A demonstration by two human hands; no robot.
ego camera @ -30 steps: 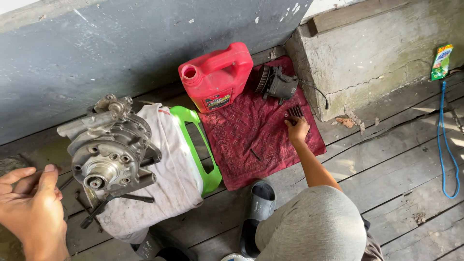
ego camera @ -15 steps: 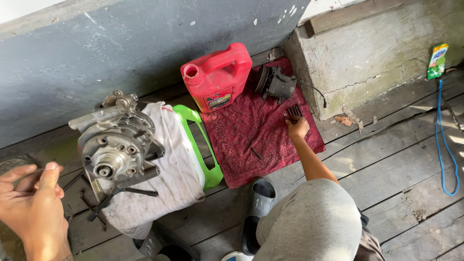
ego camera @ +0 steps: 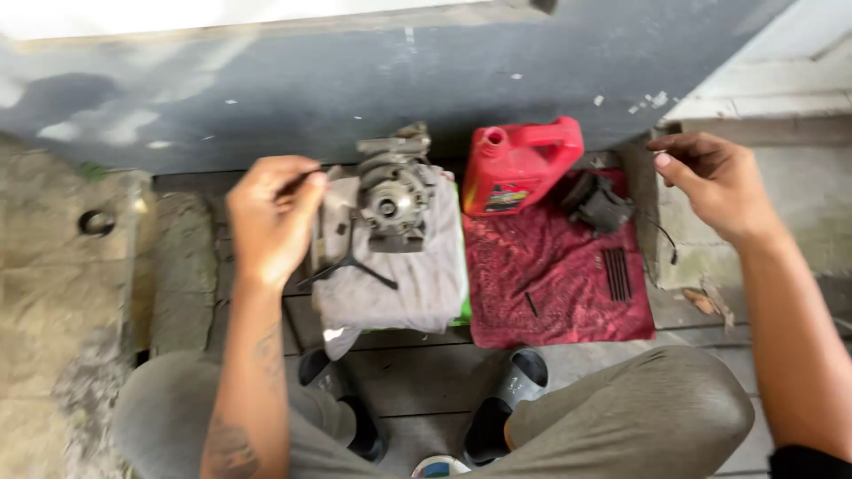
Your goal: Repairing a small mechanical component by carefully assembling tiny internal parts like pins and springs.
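L hand (ego camera: 271, 217) grip pinched, contents unclear; R hand (ego camera: 710, 182) grip apart; engine part (ego camera: 390, 191), red jug (ego camera: 519, 164) btwn.

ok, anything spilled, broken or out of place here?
No spill shows. The red jug lies on its side, its spout looking uncapped, half on the red cloth. The metal engine part sits tilted on a grey rag. Blur hides finer damage.
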